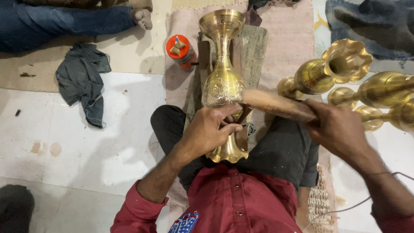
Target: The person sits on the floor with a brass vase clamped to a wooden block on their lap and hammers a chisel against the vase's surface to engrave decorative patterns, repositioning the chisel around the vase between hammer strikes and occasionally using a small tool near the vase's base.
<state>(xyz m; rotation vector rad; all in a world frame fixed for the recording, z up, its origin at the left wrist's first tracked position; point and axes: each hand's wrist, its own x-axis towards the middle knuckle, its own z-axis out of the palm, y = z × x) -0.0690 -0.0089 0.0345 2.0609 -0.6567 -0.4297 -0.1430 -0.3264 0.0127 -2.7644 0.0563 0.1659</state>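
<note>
Left hand [210, 129] of mine is curled closed around the narrow waist of the tall engraved brass vase [224, 84], its long axis pointing away from me across my lap. Right hand [338, 129] grips a blurred wooden mallet [276, 105], whose head touches the vase's belly.

Floor [86, 146] was pale tile, stained at left. Pink mat [289, 47] lay far centre; grey cloth [82, 77] crumpled at left. Light was even.
</note>
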